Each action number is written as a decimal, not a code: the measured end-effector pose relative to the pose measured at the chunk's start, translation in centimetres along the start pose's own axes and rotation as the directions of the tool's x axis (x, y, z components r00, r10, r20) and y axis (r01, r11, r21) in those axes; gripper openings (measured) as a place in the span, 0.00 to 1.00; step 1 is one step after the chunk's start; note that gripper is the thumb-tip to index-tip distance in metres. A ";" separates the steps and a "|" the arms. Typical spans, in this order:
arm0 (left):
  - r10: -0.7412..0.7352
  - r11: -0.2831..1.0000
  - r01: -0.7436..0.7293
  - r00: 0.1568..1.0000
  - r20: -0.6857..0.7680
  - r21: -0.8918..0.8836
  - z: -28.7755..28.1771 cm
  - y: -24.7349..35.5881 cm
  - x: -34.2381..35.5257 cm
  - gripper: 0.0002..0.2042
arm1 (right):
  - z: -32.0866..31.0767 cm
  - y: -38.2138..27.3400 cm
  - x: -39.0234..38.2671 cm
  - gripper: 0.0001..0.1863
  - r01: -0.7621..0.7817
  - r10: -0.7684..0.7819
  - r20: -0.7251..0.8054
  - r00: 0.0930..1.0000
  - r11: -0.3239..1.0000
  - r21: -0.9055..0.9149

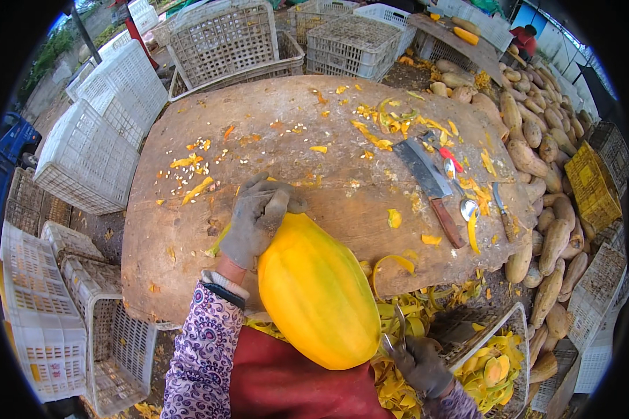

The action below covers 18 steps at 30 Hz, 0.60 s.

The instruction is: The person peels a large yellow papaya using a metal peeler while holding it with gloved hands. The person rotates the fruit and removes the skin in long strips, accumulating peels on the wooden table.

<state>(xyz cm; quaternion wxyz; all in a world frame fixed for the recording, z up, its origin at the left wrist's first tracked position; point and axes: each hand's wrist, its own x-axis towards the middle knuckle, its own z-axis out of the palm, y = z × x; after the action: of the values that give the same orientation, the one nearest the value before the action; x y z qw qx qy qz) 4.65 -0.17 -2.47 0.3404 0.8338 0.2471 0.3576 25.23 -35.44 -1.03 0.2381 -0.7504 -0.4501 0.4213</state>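
While the right hand (420, 363) sits low by the apron, fingers clenched on a metal peeler (397, 334), we note the peeled yellow papaya (316, 290) propped against the near edge of the wooden counter (259, 140). The left hand (259, 218), gloved, has its fingers wrapped over the fruit's far tip. We judge peeling is nearly finished; the next move likely calls for turning the fruit to check remaining skin. Farther out lie a cleaver (426, 174), a spoon (466, 204), scattered peel, an unpeeled papaya pile (538, 160), and white crates (91, 146).
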 end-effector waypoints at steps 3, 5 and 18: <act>0.035 0.998 -0.033 0.998 -0.047 0.045 0.0 0.3 -0.2 0.20 | -3.7 -3.4 5.6 0.15 0.045 -0.030 0.142 0.989 0.994 -0.103; -0.001 1.000 0.001 0.999 -0.045 -0.013 -0.1 0.4 -0.3 0.20 | -5.1 -5.6 10.0 0.16 0.230 -0.203 0.190 0.960 0.964 -0.135; -0.007 0.999 0.005 0.999 -0.041 -0.052 -0.2 1.3 -0.1 0.21 | -6.2 -8.8 12.8 0.23 0.275 -0.174 0.378 0.909 0.933 -0.232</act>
<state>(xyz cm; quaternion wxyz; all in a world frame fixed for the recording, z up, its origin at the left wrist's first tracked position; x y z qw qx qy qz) 4.65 -0.97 -1.42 0.3576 0.8165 0.2473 0.3800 29.34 -19.83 3.42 0.0924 -0.6318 -0.6243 0.4499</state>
